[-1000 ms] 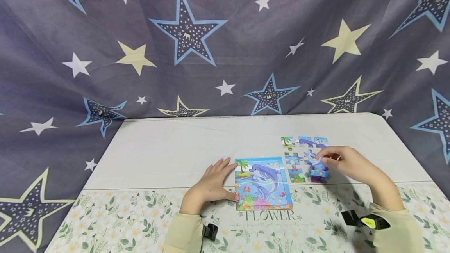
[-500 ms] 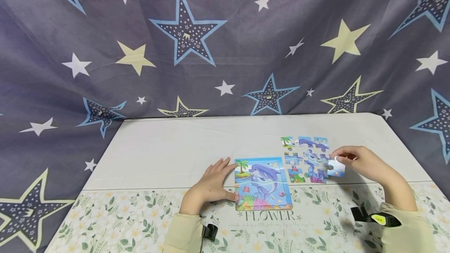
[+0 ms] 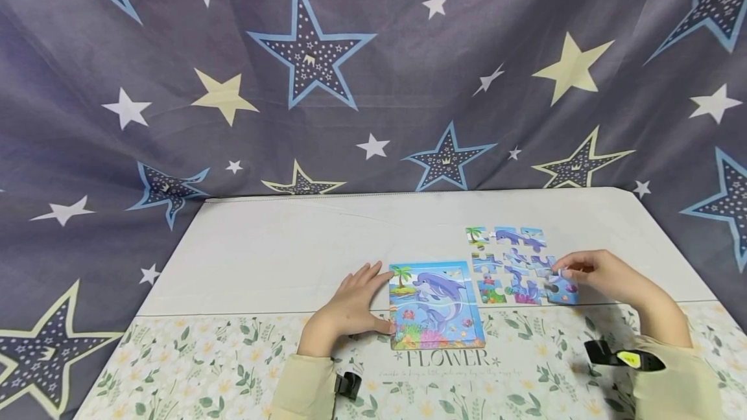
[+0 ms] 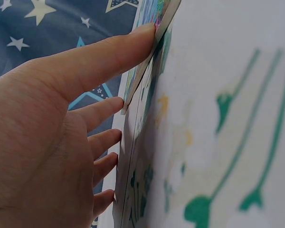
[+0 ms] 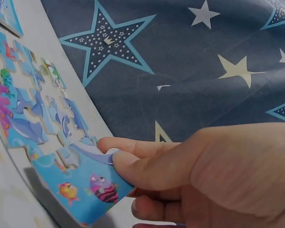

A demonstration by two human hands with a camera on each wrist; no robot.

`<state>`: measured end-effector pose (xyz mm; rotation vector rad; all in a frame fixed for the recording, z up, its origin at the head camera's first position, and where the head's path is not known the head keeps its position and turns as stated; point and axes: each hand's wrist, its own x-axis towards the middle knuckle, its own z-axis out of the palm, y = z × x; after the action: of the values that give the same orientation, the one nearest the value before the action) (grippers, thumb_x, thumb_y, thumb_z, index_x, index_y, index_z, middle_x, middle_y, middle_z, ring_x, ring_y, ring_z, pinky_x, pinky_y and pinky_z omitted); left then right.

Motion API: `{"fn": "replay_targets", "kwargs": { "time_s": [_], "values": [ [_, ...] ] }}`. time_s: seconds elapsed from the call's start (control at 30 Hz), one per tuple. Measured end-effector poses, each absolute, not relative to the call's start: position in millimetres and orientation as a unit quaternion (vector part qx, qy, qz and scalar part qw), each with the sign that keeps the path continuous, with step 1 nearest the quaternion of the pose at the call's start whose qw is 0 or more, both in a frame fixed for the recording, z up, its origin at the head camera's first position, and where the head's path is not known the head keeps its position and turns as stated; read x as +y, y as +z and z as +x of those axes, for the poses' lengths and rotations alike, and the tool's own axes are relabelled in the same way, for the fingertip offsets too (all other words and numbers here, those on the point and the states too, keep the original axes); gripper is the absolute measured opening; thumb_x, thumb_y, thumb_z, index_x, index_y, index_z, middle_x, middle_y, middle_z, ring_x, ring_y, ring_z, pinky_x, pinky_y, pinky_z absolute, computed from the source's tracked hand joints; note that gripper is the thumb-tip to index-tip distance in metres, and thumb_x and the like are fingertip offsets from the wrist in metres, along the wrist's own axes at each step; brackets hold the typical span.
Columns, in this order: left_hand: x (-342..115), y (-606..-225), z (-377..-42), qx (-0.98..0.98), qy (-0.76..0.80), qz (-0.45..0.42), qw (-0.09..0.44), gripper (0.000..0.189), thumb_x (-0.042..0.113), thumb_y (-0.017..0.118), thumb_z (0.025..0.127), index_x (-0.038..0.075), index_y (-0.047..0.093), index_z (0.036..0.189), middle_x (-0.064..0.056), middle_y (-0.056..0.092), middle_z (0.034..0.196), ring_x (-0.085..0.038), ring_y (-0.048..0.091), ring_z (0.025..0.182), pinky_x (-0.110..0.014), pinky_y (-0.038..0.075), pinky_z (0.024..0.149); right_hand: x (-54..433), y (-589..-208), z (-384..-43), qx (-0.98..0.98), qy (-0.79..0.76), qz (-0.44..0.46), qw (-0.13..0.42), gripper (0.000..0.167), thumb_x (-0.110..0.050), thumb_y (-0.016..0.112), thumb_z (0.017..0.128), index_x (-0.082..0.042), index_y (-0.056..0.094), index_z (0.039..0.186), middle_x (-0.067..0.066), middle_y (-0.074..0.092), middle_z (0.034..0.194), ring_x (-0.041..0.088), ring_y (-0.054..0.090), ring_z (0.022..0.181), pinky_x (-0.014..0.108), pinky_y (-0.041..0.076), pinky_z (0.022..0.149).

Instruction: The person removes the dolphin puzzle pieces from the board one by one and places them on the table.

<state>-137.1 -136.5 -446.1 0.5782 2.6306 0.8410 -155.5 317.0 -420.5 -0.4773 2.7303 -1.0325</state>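
Note:
A blue corner puzzle piece (image 5: pixel 88 183) printed with small fish is pinched between thumb and fingers of my right hand (image 3: pixel 604 277). In the head view that piece (image 3: pixel 565 290) sits at the lower right of the loose jigsaw pieces (image 3: pixel 493 263), which lie in rows with gaps and show parts of a dolphin scene. My left hand (image 3: pixel 353 306) rests at the left edge of the square dolphin picture board (image 3: pixel 438 306). Its thumb (image 4: pixel 109 59) touches the board's edge, fingers spread and fairly straight on the table.
The table (image 3: pixel 292 251) has a plain white back half and a floral front half with the printed word FLOWER (image 3: pixel 446 358). Behind it hangs a dark curtain (image 3: pixel 350 128) with stars. Black straps (image 3: pixel 624 360) circle both wrists.
My right hand has lifted the corner piece off another piece, carried it to the right, turned it picture side up and lowered it beside the others. The left hand has stayed still.

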Motion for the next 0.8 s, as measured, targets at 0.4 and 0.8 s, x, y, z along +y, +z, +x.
{"fn": "replay_targets", "kwargs": {
  "time_s": [0.4,0.8],
  "values": [
    [-137,-447,-138,0.921,0.293,0.204,0.159,0.097,0.036,0.085,0.071,0.013,0.039,0.153,-0.013,0.02,0.163,-0.035,0.012,0.15,-0.058,0.006,0.12,321,-434,-161,0.919,-0.351,-0.141,0.113,0.012,-0.001,0.064,0.094,0.007,0.069,0.101,0.002,0.064,0.08,0.008,0.055,0.066,0.025,0.049,0.059],
    [-136,-448,-139,0.921,0.292,0.202,0.158,0.097,0.036,0.085,0.07,0.013,0.039,0.153,-0.013,0.02,0.163,-0.034,0.012,0.15,-0.057,0.006,0.12,316,-439,-164,0.923,-0.335,-0.144,0.122,0.011,-0.002,0.064,0.094,0.006,0.07,0.099,0.003,0.067,0.084,0.007,0.057,0.069,0.025,0.05,0.062]
  ]
}}
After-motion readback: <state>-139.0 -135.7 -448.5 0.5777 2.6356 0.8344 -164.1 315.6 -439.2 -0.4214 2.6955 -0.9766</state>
